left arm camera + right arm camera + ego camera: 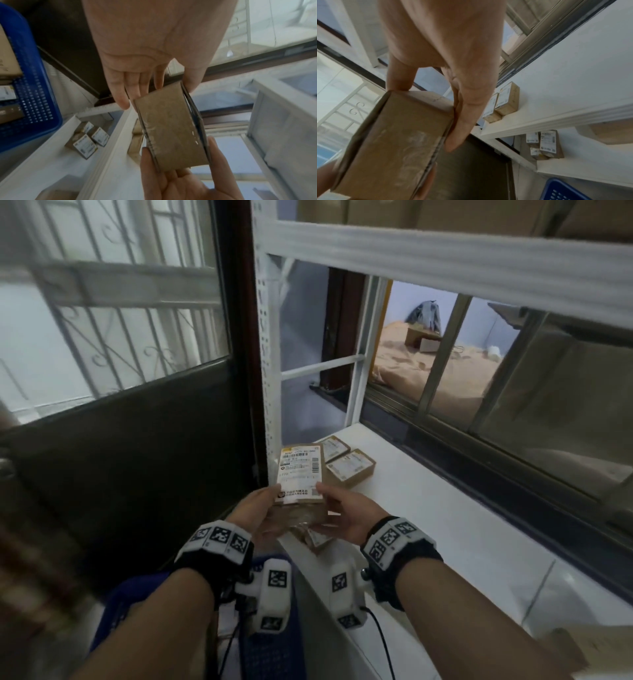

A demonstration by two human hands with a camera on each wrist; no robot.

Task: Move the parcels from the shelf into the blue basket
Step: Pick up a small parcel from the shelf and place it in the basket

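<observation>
Both hands hold one brown cardboard parcel (299,477) with a white shipping label, just off the shelf's front left corner. My left hand (262,506) grips its left side and my right hand (340,510) its right side. The left wrist view shows the parcel (171,134) end-on, thumb on one face and fingers (122,93) on the other. In the right wrist view the same parcel (393,142) sits between thumb and fingers (465,117). The blue basket (274,648) lies below my forearms, and its wall (36,97) encloses other parcels.
Two labelled parcels (349,467) lie on the white shelf board (445,518), and another parcel (317,539) lies under my hands. A lower shelf carries more parcels (542,143). A dark door panel (137,467) stands left; a window frame (479,419) runs behind the shelf.
</observation>
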